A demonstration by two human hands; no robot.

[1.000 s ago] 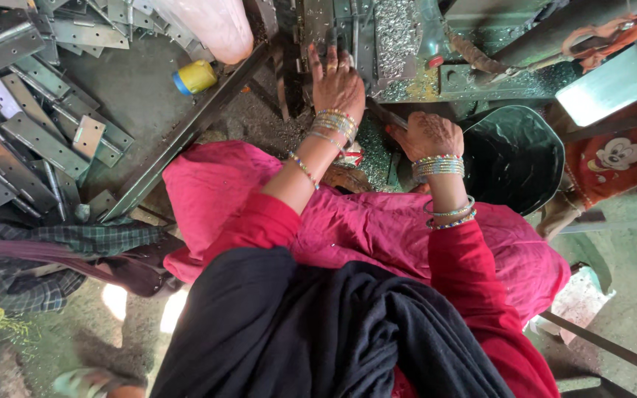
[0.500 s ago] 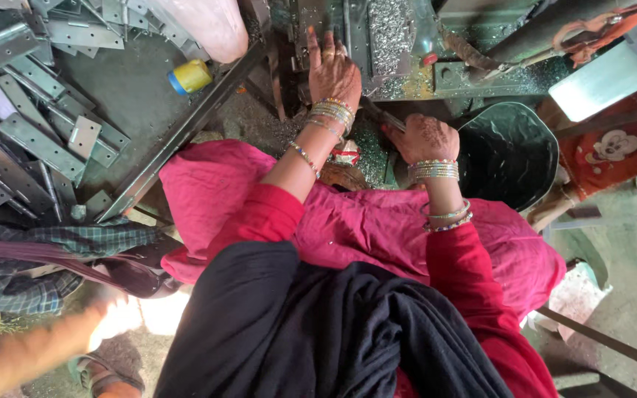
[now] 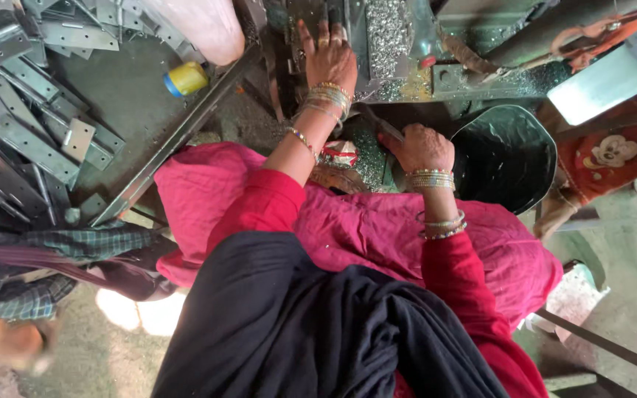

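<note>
My left hand reaches forward onto the metal machine bed, fingers spread over a dark part near the shiny metal shavings. My right hand is closed around a thin metal piece just left of the black bowl-shaped bin. Both wrists carry bangles. Red sleeves, a pink garment and a black scarf fill the lower view.
Several punched metal brackets lie piled at the left beside a long angle bar. A yellow can lies near a pale sack. Another person's arm shows at the lower left. A red printed cloth sits at the right.
My left hand has stretched farther forward onto the machine bed. My right hand has stayed by the black bin. The other person's arm at the lower left has drawn back.
</note>
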